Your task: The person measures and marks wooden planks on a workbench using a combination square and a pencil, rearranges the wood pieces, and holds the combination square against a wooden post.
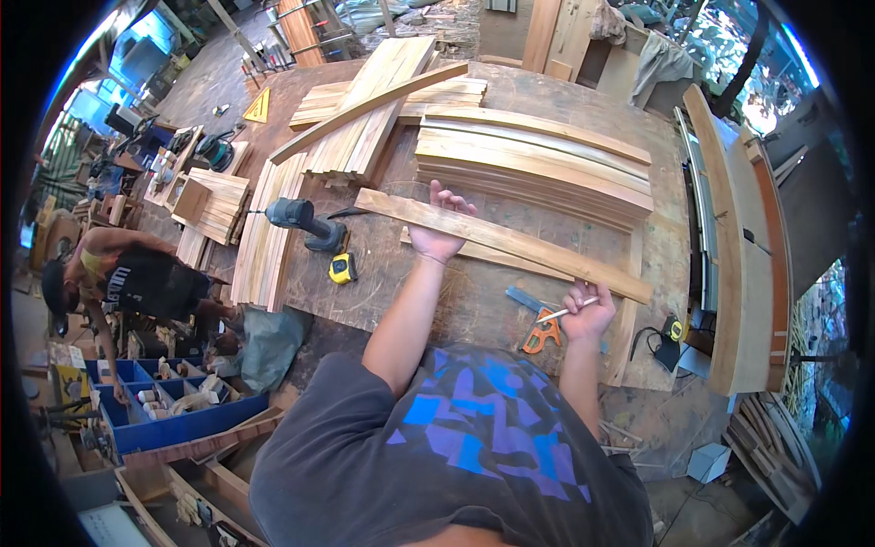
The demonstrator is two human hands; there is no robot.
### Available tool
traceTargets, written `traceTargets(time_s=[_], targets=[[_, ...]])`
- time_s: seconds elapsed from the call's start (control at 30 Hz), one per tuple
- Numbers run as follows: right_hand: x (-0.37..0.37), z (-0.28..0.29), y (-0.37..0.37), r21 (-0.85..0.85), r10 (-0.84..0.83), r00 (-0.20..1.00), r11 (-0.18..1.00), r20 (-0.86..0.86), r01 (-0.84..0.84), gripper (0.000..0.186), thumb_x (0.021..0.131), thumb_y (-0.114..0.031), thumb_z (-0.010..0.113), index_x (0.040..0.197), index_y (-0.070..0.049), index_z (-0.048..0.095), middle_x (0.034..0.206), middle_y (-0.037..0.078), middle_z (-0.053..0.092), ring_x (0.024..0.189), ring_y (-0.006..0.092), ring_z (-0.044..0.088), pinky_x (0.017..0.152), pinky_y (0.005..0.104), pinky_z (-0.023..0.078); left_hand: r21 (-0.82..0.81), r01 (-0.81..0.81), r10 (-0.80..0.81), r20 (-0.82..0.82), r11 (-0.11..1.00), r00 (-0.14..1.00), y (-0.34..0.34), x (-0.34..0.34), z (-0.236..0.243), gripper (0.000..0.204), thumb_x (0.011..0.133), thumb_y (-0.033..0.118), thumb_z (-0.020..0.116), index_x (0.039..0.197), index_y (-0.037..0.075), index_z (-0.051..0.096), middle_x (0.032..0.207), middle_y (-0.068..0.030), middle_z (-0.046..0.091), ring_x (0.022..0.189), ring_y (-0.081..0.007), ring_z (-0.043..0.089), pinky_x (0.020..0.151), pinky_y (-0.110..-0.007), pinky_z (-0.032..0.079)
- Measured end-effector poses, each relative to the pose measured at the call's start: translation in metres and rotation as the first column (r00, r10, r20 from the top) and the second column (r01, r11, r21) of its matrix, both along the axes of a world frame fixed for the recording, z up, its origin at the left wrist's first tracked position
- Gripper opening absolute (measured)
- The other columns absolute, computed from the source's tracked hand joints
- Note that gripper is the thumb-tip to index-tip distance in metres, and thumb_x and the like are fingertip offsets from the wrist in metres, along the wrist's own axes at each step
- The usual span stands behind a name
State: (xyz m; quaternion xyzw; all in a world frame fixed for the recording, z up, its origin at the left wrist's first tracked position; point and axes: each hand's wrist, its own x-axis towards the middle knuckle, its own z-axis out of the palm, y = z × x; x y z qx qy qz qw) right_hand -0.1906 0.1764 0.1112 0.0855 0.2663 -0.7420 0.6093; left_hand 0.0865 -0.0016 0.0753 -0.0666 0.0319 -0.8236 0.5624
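Cradling a long wooden slat (529, 247) from beneath with the left hand (437, 241), palm upward, fingers slightly apart and loosely curled up past the far edge. Pinching a white pencil (570, 309) between thumb and fingers of the right hand (588, 317), just below the slat's right end, with the remaining fingers bent; impossible to tell how much weight to credit to that side. Slanting across the plywood workbench (547, 93) from upper left to lower right, in front of the torso and partly over a thinner strip (506, 259). Near the slat's left end, a cordless drill (305, 221) and, just below, a yellow tape measure (343, 268). Beside the right hand, an orange-handled tool (543, 334). Beyond the slat, a neat stack of planks (538, 164); farther left, more boards in crossed piles (374, 109). At far left, a bending co-worker (137, 273), one hand reaching into a blue compartmented tray (187, 432).
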Motion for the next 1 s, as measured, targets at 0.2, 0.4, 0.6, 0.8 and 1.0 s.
traceTargets(time_s=[0.2, 0.4, 0.6, 0.8, 1.0], targets=[[-0.032, -0.068, -0.016, 0.1, -0.041, 0.995, 0.994, -0.094, 0.05, 0.024, 0.104, -0.038, 0.061, 0.106, -0.014, 0.061, 0.099, 0.004, 0.072, 0.051, 0.0087, 0.04, 0.044, 0.0239, 0.031, 0.272, -0.247, 0.153, 0.326, 0.93, 0.933, -0.025, 0.041, -0.051, 0.05, 0.102, 0.055, 0.037, 0.122, 0.019, 0.066, 0.113, -0.006, 0.072, 0.098, -0.028, 0.066, 0.096, -0.052, 0.049], [-0.059, -0.106, -0.036, 0.245, 0.014, 0.984, 0.969, -0.177, 0.03, 0.024, 0.104, -0.038, 0.061, 0.113, -0.016, 0.058, 0.103, 0.003, 0.071, 0.051, 0.0073, 0.038, 0.044, 0.0232, 0.03, 0.374, -0.459, 0.102, 0.676, 0.806, 0.73, -0.033, 0.066, -0.052, 0.063, 0.101, 0.069, 0.036, 0.122, 0.018, 0.066, 0.117, -0.0059, 0.069, 0.105, -0.0263, 0.064, 0.097, -0.052, 0.049], [-0.065, -0.125, -0.089, 0.449, 0.263, 0.925, 0.886, -0.273, -0.12, 0.033, 0.1, -0.041, 0.065, 0.116, -0.013, 0.058, 0.103, 0.005, 0.067, 0.047, 0.0045, 0.034, 0.04, 0.0224, 0.026, 0.11, -0.494, 0.076, 0.937, 0.862, 0.341, -0.072, 0.134, -0.104, 0.045, 0.1, 0.047, 0.064, 0.127, 0.01, 0.067, 0.112, -0.0035, 0.068, 0.102, -0.0171, 0.063, 0.09, -0.036, 0.052], [-0.097, -0.169, -0.073, 0.581, 0.542, 0.604, 0.799, -0.584, -0.155, 0.039, 0.098, -0.036, 0.064, 0.127, -0.01, 0.063, 0.101, 0.011, 0.074, 0.057, 0.0132, 0.055, 0.053, 0.0285, 0.045, -0.06, -0.277, 0.066, 0.998, 0.959, 0.012, -0.094, 0.101, -0.092, 0.029, 0.103, 0.028, 0.063, 0.12, 0.006, 0.073, 0.1, -0.001, 0.074, 0.084, -0.0105, 0.066, 0.075, -0.028, 0.054], [-0.035, -0.089, -0.102, 0.513, 0.518, -0.579, 0.837, -0.63, 0.19, 0.04, 0.093, -0.025, 0.061, 0.133, -0.017, 0.063, 0.137, 0.008, 0.061, 0.105, 0.0399, 0.069, 0.089, 0.0526, 0.055, -0.227, -0.172, 0.162, 0.931, 0.959, -0.326, -0.102, 0.173, -0.186, 0.03, 0.104, 0.024, 0.062, 0.117, 0.001, 0.075, 0.099, -0.0028, 0.075, 0.083, -0.0128, 0.068, 0.073, -0.027, 0.054]])
